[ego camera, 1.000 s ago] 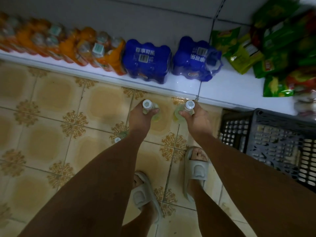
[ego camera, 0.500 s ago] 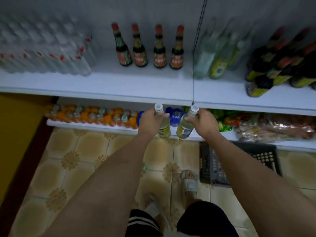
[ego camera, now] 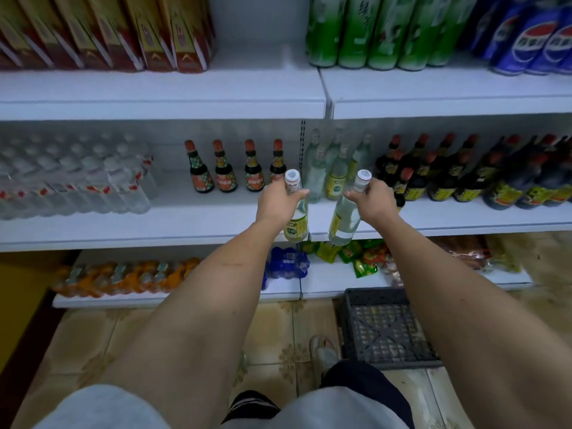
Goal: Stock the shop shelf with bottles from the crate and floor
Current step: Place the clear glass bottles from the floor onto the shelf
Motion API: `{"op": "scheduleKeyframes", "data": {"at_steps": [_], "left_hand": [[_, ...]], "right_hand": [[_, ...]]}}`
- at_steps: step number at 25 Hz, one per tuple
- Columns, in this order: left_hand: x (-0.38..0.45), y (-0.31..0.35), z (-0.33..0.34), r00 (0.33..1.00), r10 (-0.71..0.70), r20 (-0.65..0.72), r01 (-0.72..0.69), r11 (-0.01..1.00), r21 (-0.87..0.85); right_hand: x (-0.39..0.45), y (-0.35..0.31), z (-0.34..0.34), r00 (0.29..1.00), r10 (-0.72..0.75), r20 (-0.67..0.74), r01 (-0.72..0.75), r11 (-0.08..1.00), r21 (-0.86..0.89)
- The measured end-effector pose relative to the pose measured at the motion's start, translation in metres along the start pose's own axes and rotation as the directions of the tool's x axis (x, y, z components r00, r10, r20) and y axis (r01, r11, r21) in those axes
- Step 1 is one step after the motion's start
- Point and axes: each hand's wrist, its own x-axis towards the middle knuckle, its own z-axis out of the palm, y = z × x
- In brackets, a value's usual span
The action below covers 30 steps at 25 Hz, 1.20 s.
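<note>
My left hand (ego camera: pixel 278 203) grips the neck of a clear glass bottle (ego camera: pixel 296 224) with a white cap and yellow-green label. My right hand (ego camera: pixel 376 201) grips a second bottle of the same kind (ego camera: pixel 343 221), tilted a little to the left. Both bottles hang in the air just in front of the edge of the middle shelf (ego camera: pixel 192 224). On that shelf, right behind my hands, stands a small group of matching clear bottles (ego camera: pixel 334 168). A dark plastic crate (ego camera: pixel 383 328) sits on the floor at the lower right, with nothing visible in it.
Four small red-capped sauce bottles (ego camera: pixel 235 168) stand left of the clear ones, dark sauce bottles (ego camera: pixel 483 174) to the right, wrapped water bottles (ego camera: pixel 74 181) at far left. The bottom shelf holds orange drinks (ego camera: pixel 123 277), blue packs (ego camera: pixel 288 263) and snack bags (ego camera: pixel 362 255). Green bottles (ego camera: pixel 380 29) fill the shelf above.
I have risen from the floor with a bottle in each hand. Both bottles have moved up from the bottom shelf's level to the front of the middle shelf.
</note>
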Motion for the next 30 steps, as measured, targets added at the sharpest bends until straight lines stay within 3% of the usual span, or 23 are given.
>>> {"op": "scheduleKeyframes", "data": {"at_steps": [13, 19, 24, 30], "left_hand": [[0.113, 0.010, 0.116, 0.990, -0.110, 0.092, 0.102, 0.991, 0.083], [0.165, -0.008, 0.170, 0.978, -0.201, 0.052, 0.195, 0.975, 0.105], [0.191, -0.010, 0.187, 0.969, -0.247, 0.016, 0.242, 0.960, 0.139], [0.198, -0.013, 0.185, 0.973, -0.227, -0.032, 0.229, 0.964, 0.137]], "right_hand": [[0.160, 0.076, 0.000, 0.993, 0.120, -0.015, -0.119, 0.992, 0.048], [0.253, 0.108, 0.015, 0.996, 0.037, 0.077, -0.026, 0.989, -0.145], [0.292, 0.119, 0.022, 0.997, 0.051, 0.058, -0.035, 0.967, -0.252], [0.310, 0.128, 0.028, 0.999, 0.034, 0.014, -0.032, 0.993, -0.110]]}}
